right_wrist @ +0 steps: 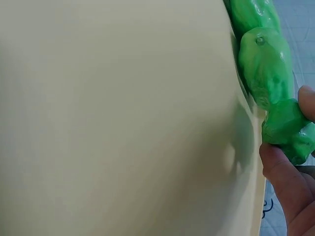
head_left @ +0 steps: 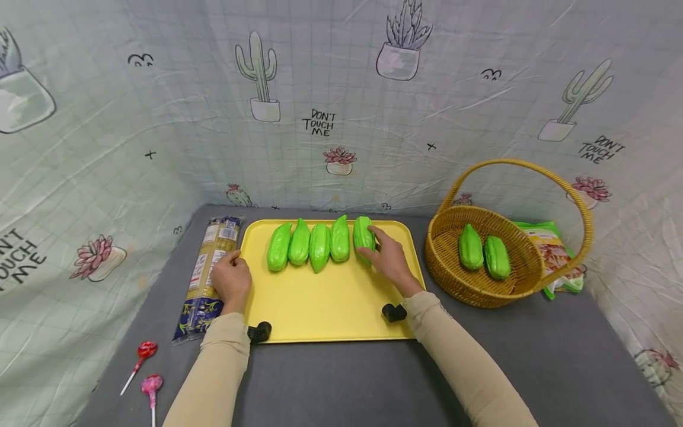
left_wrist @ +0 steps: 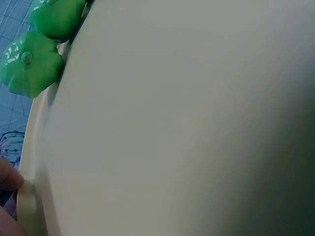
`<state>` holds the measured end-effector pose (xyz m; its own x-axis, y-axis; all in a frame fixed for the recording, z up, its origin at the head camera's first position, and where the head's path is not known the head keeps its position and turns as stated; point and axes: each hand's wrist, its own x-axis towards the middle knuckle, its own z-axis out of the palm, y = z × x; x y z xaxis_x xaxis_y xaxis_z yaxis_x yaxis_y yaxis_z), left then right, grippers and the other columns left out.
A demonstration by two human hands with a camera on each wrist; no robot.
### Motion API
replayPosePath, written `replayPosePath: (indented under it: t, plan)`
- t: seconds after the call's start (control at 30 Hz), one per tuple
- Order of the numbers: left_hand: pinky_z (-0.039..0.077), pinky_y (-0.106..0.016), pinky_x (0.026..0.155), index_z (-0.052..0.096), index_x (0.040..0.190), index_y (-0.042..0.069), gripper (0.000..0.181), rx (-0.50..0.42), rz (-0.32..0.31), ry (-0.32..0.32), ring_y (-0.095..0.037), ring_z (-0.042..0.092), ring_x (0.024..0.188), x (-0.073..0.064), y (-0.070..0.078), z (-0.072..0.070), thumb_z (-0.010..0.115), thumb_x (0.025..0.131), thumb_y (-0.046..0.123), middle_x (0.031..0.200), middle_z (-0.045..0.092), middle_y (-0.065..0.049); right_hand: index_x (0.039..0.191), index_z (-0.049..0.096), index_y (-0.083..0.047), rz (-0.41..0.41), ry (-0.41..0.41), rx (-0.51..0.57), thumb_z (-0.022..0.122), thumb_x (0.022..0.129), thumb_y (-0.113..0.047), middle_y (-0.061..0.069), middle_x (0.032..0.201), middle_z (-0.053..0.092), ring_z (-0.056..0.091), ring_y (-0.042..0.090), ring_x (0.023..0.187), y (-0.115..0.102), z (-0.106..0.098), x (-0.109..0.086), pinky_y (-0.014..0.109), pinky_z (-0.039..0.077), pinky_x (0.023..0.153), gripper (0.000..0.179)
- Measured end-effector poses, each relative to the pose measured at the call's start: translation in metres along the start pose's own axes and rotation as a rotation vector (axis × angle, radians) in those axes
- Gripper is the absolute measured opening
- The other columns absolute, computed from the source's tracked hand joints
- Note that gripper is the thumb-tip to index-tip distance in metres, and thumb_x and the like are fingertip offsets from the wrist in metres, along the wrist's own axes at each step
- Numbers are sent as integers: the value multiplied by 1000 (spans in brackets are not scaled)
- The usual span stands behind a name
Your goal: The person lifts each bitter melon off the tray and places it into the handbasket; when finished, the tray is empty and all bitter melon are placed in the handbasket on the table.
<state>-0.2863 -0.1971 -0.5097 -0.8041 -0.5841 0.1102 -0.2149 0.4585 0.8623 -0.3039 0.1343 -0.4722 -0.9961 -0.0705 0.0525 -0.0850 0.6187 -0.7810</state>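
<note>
Several green ridged gourds [head_left: 319,242] lie side by side along the back of a yellow tray [head_left: 325,311]. With thumb and fingers my right hand [head_left: 393,261] pinches the rightmost gourd [head_left: 363,231]. In the right wrist view the held gourd [right_wrist: 285,123] stands end-on between the fingertips, beside its neighbour [right_wrist: 266,64]. My left hand [head_left: 232,280] lies loosely curled over the tray's left edge, next to a clear packet of noodles [head_left: 209,261]. Only fingertips [left_wrist: 7,176] show in the left wrist view, by the tray's rim, with nothing seen between them.
On the right stands a wicker basket [head_left: 453,281] with a tall handle, two green gourds [head_left: 471,248] inside. A green food packet [head_left: 555,255] lies behind it. Red [head_left: 146,350] and pink [head_left: 152,384] lollipops lie at the front left. A patterned cloth [head_left: 341,89] hangs behind the grey table.
</note>
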Motion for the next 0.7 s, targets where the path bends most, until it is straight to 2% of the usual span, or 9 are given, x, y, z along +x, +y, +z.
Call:
replayPosePath:
  t: [0.43, 0.7]
  plan:
    - [49, -57, 104, 69, 129, -1, 36, 0, -19, -4, -45, 61, 122, -1, 0, 0, 47, 102, 8, 131, 67, -25, 156, 41, -9, -34, 30, 4, 73, 94, -26, 20, 160, 43, 53, 39, 138, -5, -8, -13, 45, 53, 106, 72]
    - [49, -56, 104, 69, 128, -2, 35, -1, -7, 3, -45, 61, 121, -2, 1, 0, 47, 102, 8, 129, 68, -25, 157, 38, -8, -68, 62, 42, 72, 96, -22, 19, 162, 40, 52, 39, 140, -9, -13, -17, 43, 54, 105, 71]
